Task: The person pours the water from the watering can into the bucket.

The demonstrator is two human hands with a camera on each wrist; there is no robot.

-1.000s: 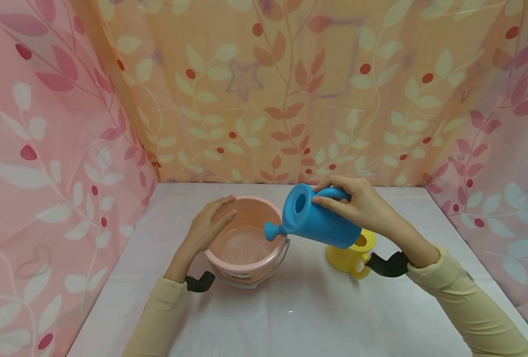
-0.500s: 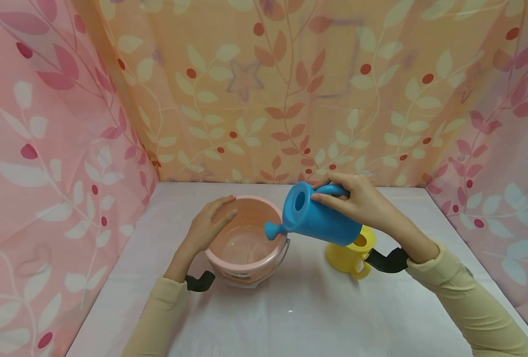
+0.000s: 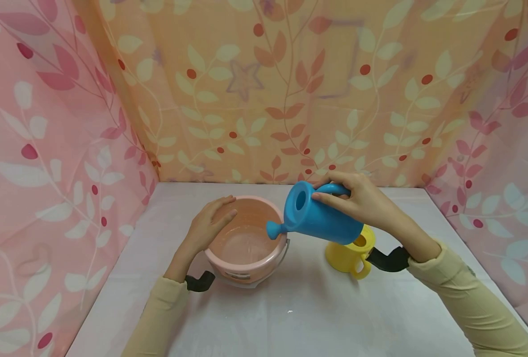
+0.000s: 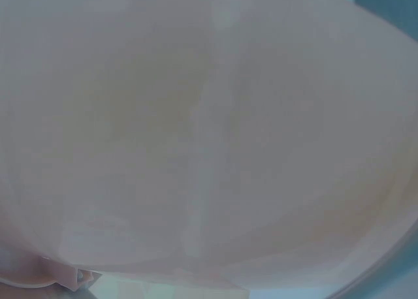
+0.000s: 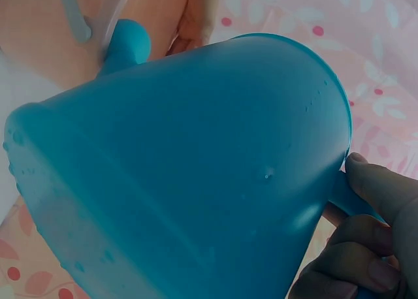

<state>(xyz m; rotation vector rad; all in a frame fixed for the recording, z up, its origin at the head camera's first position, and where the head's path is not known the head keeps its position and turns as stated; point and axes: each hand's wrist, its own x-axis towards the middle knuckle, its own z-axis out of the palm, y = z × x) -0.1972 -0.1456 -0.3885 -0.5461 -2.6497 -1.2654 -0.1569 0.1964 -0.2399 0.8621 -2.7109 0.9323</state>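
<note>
A blue watering can (image 3: 319, 215) is tilted over the right rim of a pink bucket (image 3: 250, 271), its spout pointing inside. My right hand (image 3: 358, 201) grips the can's handle, thumb near the top edge. Droplets cling to the can (image 5: 183, 168) in the right wrist view, where the right hand's fingers (image 5: 353, 260) curl at the handle. At the bucket's left rim, my left hand (image 3: 206, 225) rests with its fingers fairly straight and thumb apart. The left wrist view is filled by the bucket's pale outer wall (image 4: 196, 136); that hand is out of it.
A yellow watering can (image 3: 345, 258) stands on the white-covered table (image 3: 317, 317), below and partly behind the blue one. The bucket's handle (image 3: 284, 255) hangs down at its right. Patterned cloth walls (image 3: 264, 124) enclose the back and both sides.
The blue watering can has risen very slightly with my right hand. Glints on the bottom of the bucket have faded. My left hand stays where it was.
</note>
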